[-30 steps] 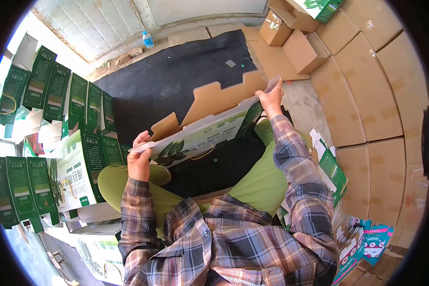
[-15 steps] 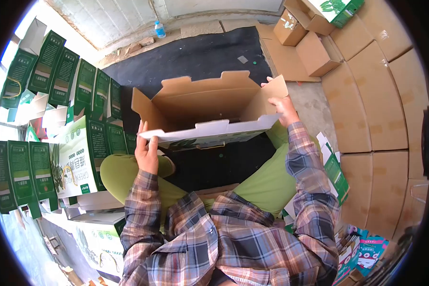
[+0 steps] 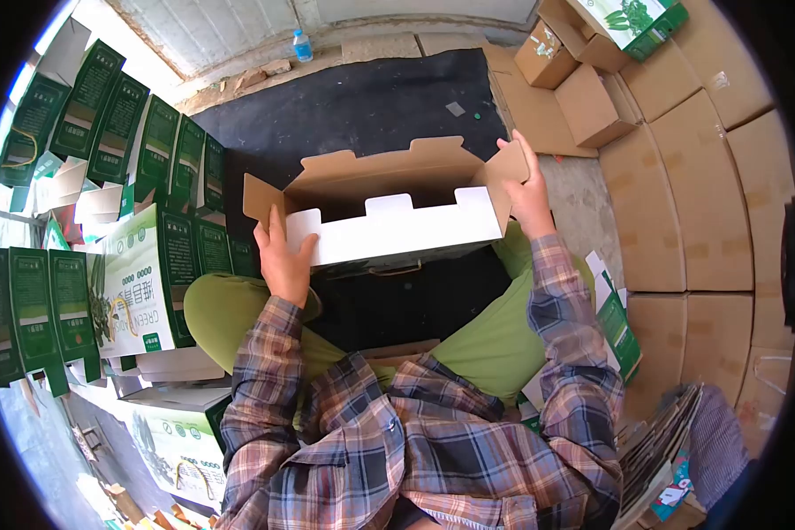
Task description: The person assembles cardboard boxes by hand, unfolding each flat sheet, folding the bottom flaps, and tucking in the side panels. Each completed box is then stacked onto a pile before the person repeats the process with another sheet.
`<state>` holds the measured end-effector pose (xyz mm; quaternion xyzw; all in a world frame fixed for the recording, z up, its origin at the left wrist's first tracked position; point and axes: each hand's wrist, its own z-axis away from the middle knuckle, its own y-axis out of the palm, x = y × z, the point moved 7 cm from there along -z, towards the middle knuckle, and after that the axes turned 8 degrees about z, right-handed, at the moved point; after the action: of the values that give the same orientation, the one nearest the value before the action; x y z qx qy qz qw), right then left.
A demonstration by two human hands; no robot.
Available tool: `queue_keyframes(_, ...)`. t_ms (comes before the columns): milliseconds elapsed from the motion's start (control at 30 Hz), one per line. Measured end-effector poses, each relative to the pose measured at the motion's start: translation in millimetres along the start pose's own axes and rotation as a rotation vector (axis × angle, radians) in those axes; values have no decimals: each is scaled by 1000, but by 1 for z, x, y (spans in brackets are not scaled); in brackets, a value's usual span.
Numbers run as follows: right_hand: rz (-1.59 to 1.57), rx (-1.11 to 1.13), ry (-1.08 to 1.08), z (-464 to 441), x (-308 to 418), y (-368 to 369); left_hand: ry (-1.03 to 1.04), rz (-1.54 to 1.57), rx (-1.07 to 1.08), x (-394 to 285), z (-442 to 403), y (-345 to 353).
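An upright cardboard box (image 3: 446, 231) stands between my knees, its brown inside showing through the open top. The near white flap, with notched tabs, leans inward across part of the opening. At the near left corner, my left hand (image 3: 284, 265) grips the box, thumb on the white flap and fingers by the left brown side flap (image 3: 261, 199). My right hand (image 3: 530, 199) holds the right brown side flap (image 3: 501, 177), fingers stretched up along its outer side. The far flap (image 3: 384, 163) stands up. The box's bottom is hidden.
Green and white printed boxes (image 3: 137, 283) stand in stacks at left. Large brown cartons (image 3: 707, 194) form a wall at right, with open cartons (image 3: 592, 106) at the upper right. Black sheeting (image 3: 353, 97) covers the floor. A blue-labelled bottle (image 3: 302, 46) stands by the far wall.
The near white flap has tipped inward over the opening. My left hand has moved right onto the near left corner, and my right hand has shifted slightly up along the right flap.
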<state>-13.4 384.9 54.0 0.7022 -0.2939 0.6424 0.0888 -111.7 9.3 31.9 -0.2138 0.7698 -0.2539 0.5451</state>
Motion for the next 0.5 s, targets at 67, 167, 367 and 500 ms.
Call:
queue_keyframes(67, 117, -9, -113, 5, 16, 8, 3, 11, 16, -1, 2, 0)
queue_keyframes(167, 552, 58, -462, 13, 37, 26, -1, -8, 19, 0, 4, 0)
queue_keyframes(367, 857, 209, -460, 27, 48, 59, 167, -41, 20, -6, 9, 1)
queue_keyframes(500, 908, 145, -502, 28, 47, 60, 434, -198, 145, -22, 15, 8)
